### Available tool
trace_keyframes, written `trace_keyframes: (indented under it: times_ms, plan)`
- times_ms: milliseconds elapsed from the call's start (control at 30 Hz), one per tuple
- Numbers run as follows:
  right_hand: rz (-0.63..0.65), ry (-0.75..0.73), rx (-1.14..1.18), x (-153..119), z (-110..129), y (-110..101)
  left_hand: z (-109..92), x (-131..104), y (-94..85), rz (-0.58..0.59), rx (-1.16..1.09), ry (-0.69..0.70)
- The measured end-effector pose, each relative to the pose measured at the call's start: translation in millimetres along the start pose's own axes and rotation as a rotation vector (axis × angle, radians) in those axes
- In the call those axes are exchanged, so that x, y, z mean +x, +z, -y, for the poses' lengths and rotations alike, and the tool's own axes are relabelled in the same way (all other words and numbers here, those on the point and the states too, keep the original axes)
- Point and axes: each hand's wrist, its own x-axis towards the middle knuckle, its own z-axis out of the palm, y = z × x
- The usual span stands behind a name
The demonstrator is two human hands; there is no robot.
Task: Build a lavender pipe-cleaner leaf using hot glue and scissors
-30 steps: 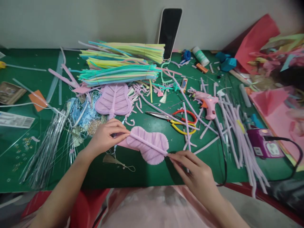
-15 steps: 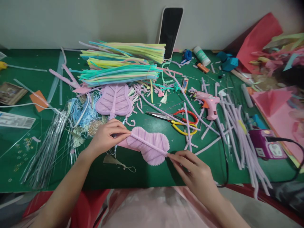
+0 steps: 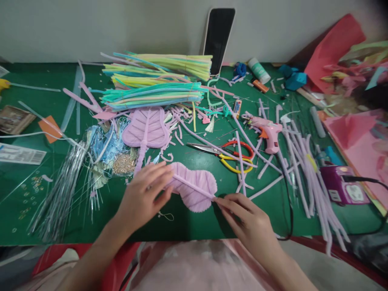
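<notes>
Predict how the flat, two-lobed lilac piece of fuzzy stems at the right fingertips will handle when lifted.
The lilac piece is probably light, looking thin and fuzzy. Its straight lilac rib likely keeps it stiff lengthwise. Being flat, it seems unlikely to roll.

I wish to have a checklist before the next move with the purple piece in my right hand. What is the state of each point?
1. Right hand pinching the purple piece: ok, at its right end.
2. Left hand touching it: cannot tell.
3. Scissors apart from both hands: ok.
4. Scissors uncovered: not ok, strips cross the handles.
5. Glue gun cool: cannot tell.
</notes>
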Motion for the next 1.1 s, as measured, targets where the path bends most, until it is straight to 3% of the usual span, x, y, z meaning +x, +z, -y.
trace_keyframes:
  times_ms: [100, 233, 467, 1100]
  plan:
    - [0.016, 0.001, -0.005, -1, -1, 0, -20, -13, 12.4, 0.080, 0.095, 0.040]
    - [0.020, -0.011, -0.002, -2, -2, 0, -32, -22, 23.5, 0.171, 0.154, 0.031]
    - [0.022, 0.000, -0.014, -1, -1, 0, -33, -25, 29.5, 0.242, 0.175, 0.012]
    - [0.008, -0.051, -0.056, -3, -4, 4, -32, -23, 32.0, 0.231, 0.198, 0.018]
